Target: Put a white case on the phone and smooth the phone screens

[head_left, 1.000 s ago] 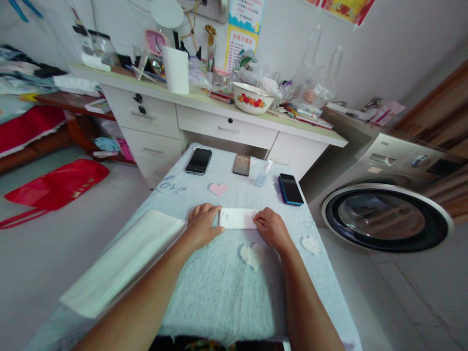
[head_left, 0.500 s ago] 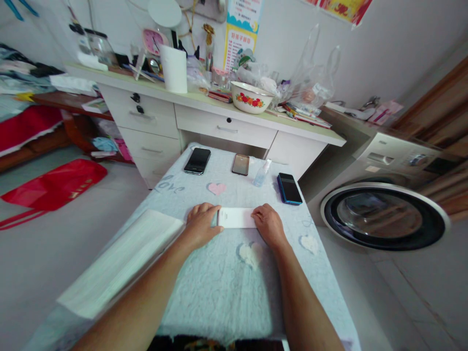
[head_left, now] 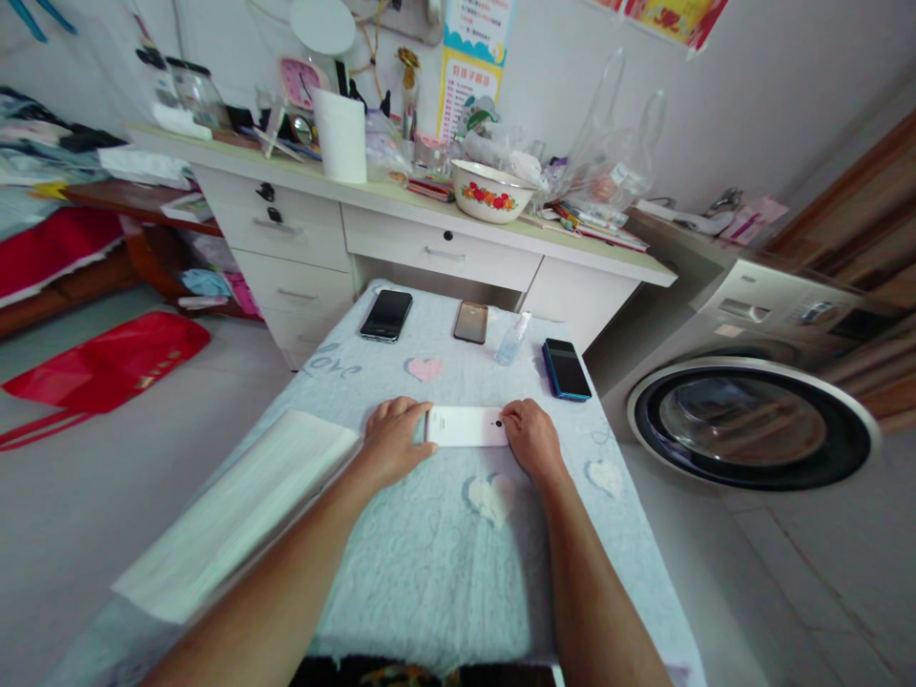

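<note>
A white phone (head_left: 465, 426) lies face down and crosswise on the cloth-covered table, its dark camera lens showing near the right end. My left hand (head_left: 392, 441) holds the phone's left end, thumb at the near corner and fingers at the far one. At the right end, my right hand (head_left: 530, 437) is closed, fingertips bunched on the phone just beside the lens. Whatever those fingertips hold, if anything, is hidden. Beyond the hands are a black phone (head_left: 387, 315), a brownish phone case (head_left: 470, 322), a clear spray bottle (head_left: 512, 340) and a blue-edged phone (head_left: 567, 368).
Folded white paper or cloth (head_left: 243, 510) lies along the table's left side, beside my left forearm. Behind the table stands a white desk (head_left: 286, 224) bearing a flowered bowl (head_left: 490, 193) and a paper roll (head_left: 342, 138). A washing machine (head_left: 751, 324) stands at the right.
My right hand has slid slightly right along the phone's back, uncovering the camera lens. The phone and my left hand stay in place.
</note>
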`<move>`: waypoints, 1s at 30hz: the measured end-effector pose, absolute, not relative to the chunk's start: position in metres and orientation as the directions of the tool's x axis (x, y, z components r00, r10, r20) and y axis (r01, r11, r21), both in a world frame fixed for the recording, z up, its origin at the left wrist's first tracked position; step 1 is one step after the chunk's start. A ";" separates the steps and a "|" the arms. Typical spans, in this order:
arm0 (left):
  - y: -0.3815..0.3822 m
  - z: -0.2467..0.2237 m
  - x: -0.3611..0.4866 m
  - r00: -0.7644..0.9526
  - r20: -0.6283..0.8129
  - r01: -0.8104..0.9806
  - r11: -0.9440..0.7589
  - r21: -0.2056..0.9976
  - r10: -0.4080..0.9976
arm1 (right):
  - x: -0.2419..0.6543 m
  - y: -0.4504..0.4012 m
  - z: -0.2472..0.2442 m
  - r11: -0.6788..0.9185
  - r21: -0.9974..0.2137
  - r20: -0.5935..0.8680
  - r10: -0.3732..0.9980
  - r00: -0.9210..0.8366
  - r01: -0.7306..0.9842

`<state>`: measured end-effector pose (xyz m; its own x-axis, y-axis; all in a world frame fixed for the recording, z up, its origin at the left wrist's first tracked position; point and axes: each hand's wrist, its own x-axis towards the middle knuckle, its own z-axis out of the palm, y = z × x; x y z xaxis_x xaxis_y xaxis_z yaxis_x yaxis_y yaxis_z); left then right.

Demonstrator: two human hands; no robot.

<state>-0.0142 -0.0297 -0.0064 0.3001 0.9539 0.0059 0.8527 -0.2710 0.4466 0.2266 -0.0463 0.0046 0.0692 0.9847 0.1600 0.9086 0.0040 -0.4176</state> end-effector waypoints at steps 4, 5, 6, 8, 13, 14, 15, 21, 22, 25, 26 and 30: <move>-0.030 -0.006 -0.014 0.302 0.009 0.853 -0.274 0.444 0.953 | 0.231 -0.053 0.011 0.028 -0.419 0.105 0.994 0.018 0.907; -0.030 -0.006 -0.014 0.302 0.010 0.854 -0.275 0.441 0.953 | 0.232 -0.055 0.013 0.039 -0.421 0.094 0.996 0.001 0.906; -0.030 -0.007 -0.014 0.303 0.011 0.855 -0.277 0.438 0.953 | 0.233 -0.056 0.015 0.051 -0.423 0.084 0.996 -0.017 0.905; -0.030 -0.007 -0.014 0.301 0.011 0.858 -0.276 0.433 0.953 | 0.235 -0.059 0.018 0.074 -0.432 0.065 0.997 -0.050 0.899; -0.029 -0.007 -0.013 0.302 0.009 0.859 -0.276 0.431 0.953 | 0.237 -0.064 0.022 0.110 -0.468 0.039 0.994 -0.104 0.877; -0.029 -0.007 -0.013 0.304 0.010 0.858 -0.278 0.431 0.953 | 0.237 -0.065 0.022 0.114 -0.467 0.038 0.993 -0.109 0.877; -0.029 -0.007 -0.013 0.303 0.012 0.858 -0.279 0.431 0.953 | 0.236 -0.065 0.022 0.117 -0.464 0.038 0.993 -0.112 0.878; -0.028 -0.008 -0.013 0.298 0.010 0.864 -0.274 0.423 0.955 | 0.227 -0.065 0.023 0.160 -0.413 0.050 0.987 -0.153 0.897; -0.028 -0.008 -0.013 0.298 0.007 0.865 -0.273 0.422 0.954 | 0.225 -0.065 0.022 0.167 -0.400 0.048 0.986 -0.162 0.901; -0.029 -0.004 -0.012 0.296 0.005 0.863 -0.270 0.426 0.955 | 0.214 -0.066 0.020 0.193 -0.362 0.043 0.981 -0.190 0.912; -0.030 -0.004 -0.012 0.294 0.005 0.863 -0.268 0.429 0.956 | 0.210 -0.067 0.019 0.204 -0.349 0.053 0.979 -0.198 0.915; -0.030 -0.002 -0.011 0.289 0.010 0.859 -0.264 0.438 0.957 | 0.192 -0.069 0.019 0.247 -0.283 0.051 0.969 -0.243 0.927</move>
